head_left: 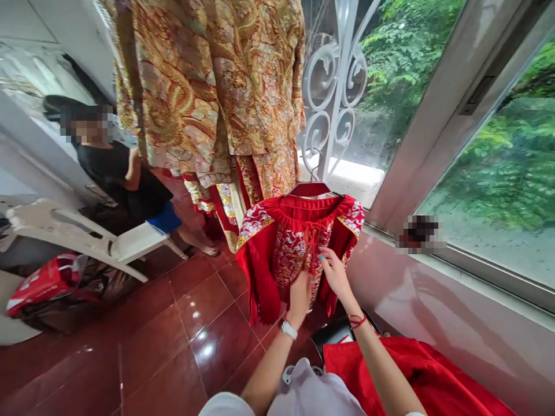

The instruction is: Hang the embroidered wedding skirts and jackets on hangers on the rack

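Observation:
A small red embroidered jacket point(277, 254) hangs on a red hanger point(310, 189) hooked to the white scrolled window grille point(336, 86). My left hand point(300, 296) pinches the jacket's front near its middle, a white watch on that wrist. My right hand point(335, 271) grips the front edge just beside it, at the red knot fastenings; a red string bracelet sits on that wrist. Both hands are closed on the fabric.
A large gold embroidered garment point(217, 92) hangs above and left. A seated person in black point(125, 179) is on a white plastic chair point(87, 231). A red bag point(47, 283) lies at left. Red cloth point(416, 375) lies on my lap beside the window ledge point(455, 289).

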Available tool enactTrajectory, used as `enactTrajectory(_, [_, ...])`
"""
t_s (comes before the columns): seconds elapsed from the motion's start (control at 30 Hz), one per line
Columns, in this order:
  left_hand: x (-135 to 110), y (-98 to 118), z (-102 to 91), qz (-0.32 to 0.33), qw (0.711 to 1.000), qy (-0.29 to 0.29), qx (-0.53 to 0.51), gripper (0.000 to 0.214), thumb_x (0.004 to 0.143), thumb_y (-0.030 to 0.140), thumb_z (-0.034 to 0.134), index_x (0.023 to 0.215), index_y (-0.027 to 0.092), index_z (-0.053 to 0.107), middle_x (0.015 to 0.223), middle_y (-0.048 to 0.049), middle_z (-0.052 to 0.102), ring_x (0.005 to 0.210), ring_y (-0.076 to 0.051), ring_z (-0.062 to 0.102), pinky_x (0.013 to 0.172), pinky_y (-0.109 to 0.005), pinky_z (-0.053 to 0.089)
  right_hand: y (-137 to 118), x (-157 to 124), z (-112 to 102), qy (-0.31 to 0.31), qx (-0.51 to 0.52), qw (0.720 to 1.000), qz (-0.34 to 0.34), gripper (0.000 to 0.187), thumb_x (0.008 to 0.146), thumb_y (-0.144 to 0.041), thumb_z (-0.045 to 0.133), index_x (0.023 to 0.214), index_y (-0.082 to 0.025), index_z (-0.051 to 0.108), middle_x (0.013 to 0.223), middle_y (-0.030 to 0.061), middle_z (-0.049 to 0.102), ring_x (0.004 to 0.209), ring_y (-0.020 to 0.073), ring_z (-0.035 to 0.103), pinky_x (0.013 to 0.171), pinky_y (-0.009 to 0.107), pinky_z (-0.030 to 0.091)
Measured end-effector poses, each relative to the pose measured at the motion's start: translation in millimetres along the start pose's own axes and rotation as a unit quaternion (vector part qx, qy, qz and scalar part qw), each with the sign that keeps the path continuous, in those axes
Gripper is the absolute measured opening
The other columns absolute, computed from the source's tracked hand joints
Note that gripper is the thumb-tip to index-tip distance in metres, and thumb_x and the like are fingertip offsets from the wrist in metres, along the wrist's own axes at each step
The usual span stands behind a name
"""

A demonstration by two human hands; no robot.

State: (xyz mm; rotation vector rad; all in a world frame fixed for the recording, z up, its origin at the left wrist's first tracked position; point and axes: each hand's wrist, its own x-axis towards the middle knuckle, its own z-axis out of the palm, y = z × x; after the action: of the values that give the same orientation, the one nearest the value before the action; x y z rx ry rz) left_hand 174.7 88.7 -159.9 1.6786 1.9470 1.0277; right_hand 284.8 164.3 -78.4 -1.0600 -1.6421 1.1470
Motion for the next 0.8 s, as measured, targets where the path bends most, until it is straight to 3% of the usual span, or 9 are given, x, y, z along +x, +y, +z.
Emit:
enactTrajectory(0.03, [-24.5, -7.9, 11.1, -0.013, 0.994, -0.105, 0.013, 0.043, 0.100, 0.024, 0.025, 0.101, 0.027, 0.068, 0.107, -0.0126, 0.067, 0.103, -0.026, 0.067, 0.093, -0.044, 0.052, -3.6, 12.2, 2.5, -0.004, 0.027, 0.999, 0.025, 0.041, 0.087, -0.044, 0.049, 0.115, -0.016, 0.059, 0.104, 0.0129, 0.070, 0.094, 0.0240, 0.068, 0.084, 0.038, 0.056])
enactTrajectory(0.1, [-67.5, -22.4, 26.9, -0.019, 0.981, -0.193, 0.010, 0.032, 0.094, 0.024, 0.041, 0.079, 0.029, 0.069, 0.087, -0.0079, 0.069, 0.086, -0.026, 0.071, 0.079, -0.040, 0.056, -10.8, 35.9, 8.7, -0.022, 0.098, 0.991, 0.089, 0.040, 0.085, -0.052, 0.050, 0.102, -0.018, 0.061, 0.096, 0.0127, 0.072, 0.086, 0.0244, 0.070, 0.074, 0.036, 0.058])
enactTrajectory(0.2, [-103.8, -35.0, 25.4, -0.023, 0.970, -0.242, -0.001, 0.022, 0.086, 0.023, 0.055, 0.071, 0.028, 0.070, 0.081, -0.0036, 0.070, 0.084, -0.023, 0.072, 0.080, -0.036, 0.056, -18.6, 64.2, 15.1, -0.009, 0.204, 0.967, 0.156, 0.037, 0.080, -0.056, 0.058, 0.087, -0.020, 0.061, 0.079, 0.0100, 0.071, 0.071, 0.0222, 0.070, 0.061, 0.031, 0.057])
enactTrajectory(0.27, [-105.4, -34.0, 8.3, -0.032, 0.968, -0.249, -0.021, 0.015, 0.084, 0.024, 0.059, 0.082, 0.026, 0.074, 0.091, -0.0040, 0.071, 0.091, -0.023, 0.070, 0.088, -0.037, 0.054, -20.0, 75.7, 14.0, 0.030, 0.246, 0.957, 0.153, 0.036, 0.072, -0.053, 0.069, 0.081, -0.019, 0.061, 0.068, 0.0051, 0.068, 0.061, 0.0183, 0.066, 0.055, 0.027, 0.054])
enactTrajectory(0.33, [-90.9, -24.4, -15.8, -0.043, 0.973, -0.212, -0.077, 0.022, 0.084, 0.024, 0.060, 0.102, 0.024, 0.074, 0.103, -0.0053, 0.070, 0.094, -0.022, 0.067, 0.093, -0.038, 0.052, -16.0, 79.9, 9.7, 0.055, 0.259, 0.953, 0.145, 0.036, 0.064, -0.049, 0.077, 0.074, -0.019, 0.059, 0.059, -0.0010, 0.061, 0.050, 0.0125, 0.056, 0.047, 0.023, 0.047])
enactTrajectory(0.5, [-7.3, 25.2, -69.3, -0.032, 0.955, 0.030, -0.293, 0.043, 0.092, 0.022, 0.052, 0.134, 0.022, 0.056, 0.122, -0.0103, 0.062, 0.107, -0.019, 0.061, 0.099, -0.038, 0.048, 28.6, 43.2, 19.5, -0.003, 0.166, 0.969, 0.183, 0.045, 0.062, -0.056, 0.074, 0.055, -0.019, 0.049, 0.044, -0.0051, 0.046, 0.039, 0.0059, 0.035, 0.037, 0.021, 0.025])
enactTrajectory(0.57, [27.6, 44.3, -79.9, -0.043, 0.924, 0.043, -0.377, 0.040, 0.088, 0.023, 0.059, 0.128, 0.019, 0.058, 0.121, -0.0110, 0.063, 0.107, -0.019, 0.061, 0.099, -0.037, 0.048, 54.8, 6.7, 40.3, -0.044, 0.140, 0.962, 0.231, 0.050, 0.063, -0.062, 0.067, 0.048, -0.020, 0.045, 0.040, -0.0042, 0.041, 0.037, 0.0062, 0.033, 0.038, 0.022, 0.025])
enactTrajectory(0.67, [55.9, 59.2, -84.6, -0.089, 0.861, 0.030, -0.500, 0.032, 0.081, 0.027, 0.069, 0.110, 0.016, 0.061, 0.092, -0.0040, 0.066, 0.080, -0.014, 0.064, 0.081, -0.030, 0.052, 92.0, -59.9, 70.5, -0.103, 0.125, 0.936, 0.314, 0.051, 0.062, -0.068, 0.061, 0.048, -0.020, 0.048, 0.042, -0.0007, 0.048, 0.038, 0.0095, 0.042, 0.041, 0.024, 0.034])
enactTrajectory(0.8, [45.3, 50.4, -85.0, -0.130, 0.820, 0.028, -0.556, 0.041, 0.077, 0.048, 0.072, 0.099, 0.016, 0.060, 0.059, 0.0100, 0.042, 0.045, -0.004, 0.033, 0.046, -0.017, 0.028, 136.7, -126.3, 55.2, -0.146, 0.078, 0.913, 0.374, 0.043, 0.045, -0.059, 0.071, 0.050, -0.023, 0.050, 0.044, 0.0035, 0.053, 0.039, 0.0222, 0.054, 0.039, 0.031, 0.037])
